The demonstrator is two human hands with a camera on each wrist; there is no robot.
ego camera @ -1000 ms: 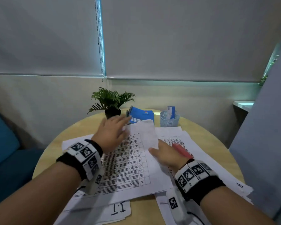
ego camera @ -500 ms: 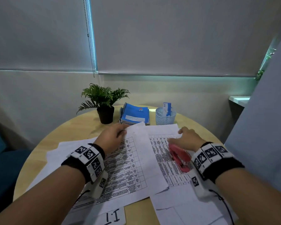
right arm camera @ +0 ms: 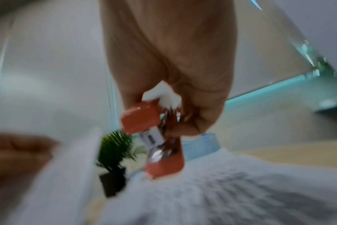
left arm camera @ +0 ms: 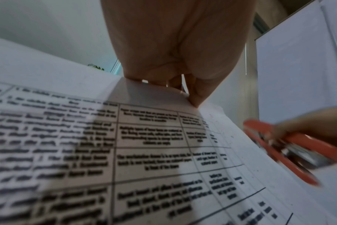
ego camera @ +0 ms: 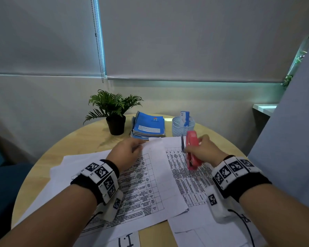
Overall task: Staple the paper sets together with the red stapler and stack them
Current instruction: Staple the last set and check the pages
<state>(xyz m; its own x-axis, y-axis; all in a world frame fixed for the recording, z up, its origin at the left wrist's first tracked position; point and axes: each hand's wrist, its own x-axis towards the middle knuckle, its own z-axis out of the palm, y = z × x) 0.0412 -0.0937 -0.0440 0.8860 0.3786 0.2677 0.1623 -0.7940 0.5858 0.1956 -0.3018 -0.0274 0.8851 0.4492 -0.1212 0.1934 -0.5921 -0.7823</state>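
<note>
My right hand (ego camera: 202,148) grips the red stapler (ego camera: 192,150) and holds it lifted and tilted above printed sheets (ego camera: 189,177) at the right. The stapler (right arm camera: 154,137) hangs mouth-down in the blurred right wrist view, its metal magazine showing. My left hand (ego camera: 127,152) pinches the far top corner of a printed paper set (ego camera: 146,186) lying in the middle of the round wooden table (ego camera: 82,139). In the left wrist view the thumb and fingers (left arm camera: 194,94) close on that paper's (left arm camera: 144,152) top edge, with the stapler (left arm camera: 289,147) to the right.
A potted plant (ego camera: 114,113), a stack of blue spiral notebooks (ego camera: 148,126) and a blue mesh cup (ego camera: 182,126) stand at the table's far edge. More loose sheets (ego camera: 212,229) lie near the front right, and a card marked "1.1" (ego camera: 125,241) sits at the front.
My right hand has picked the red stapler up off the papers and tilted it upright. My left hand has stayed at the top corner of the middle paper set.
</note>
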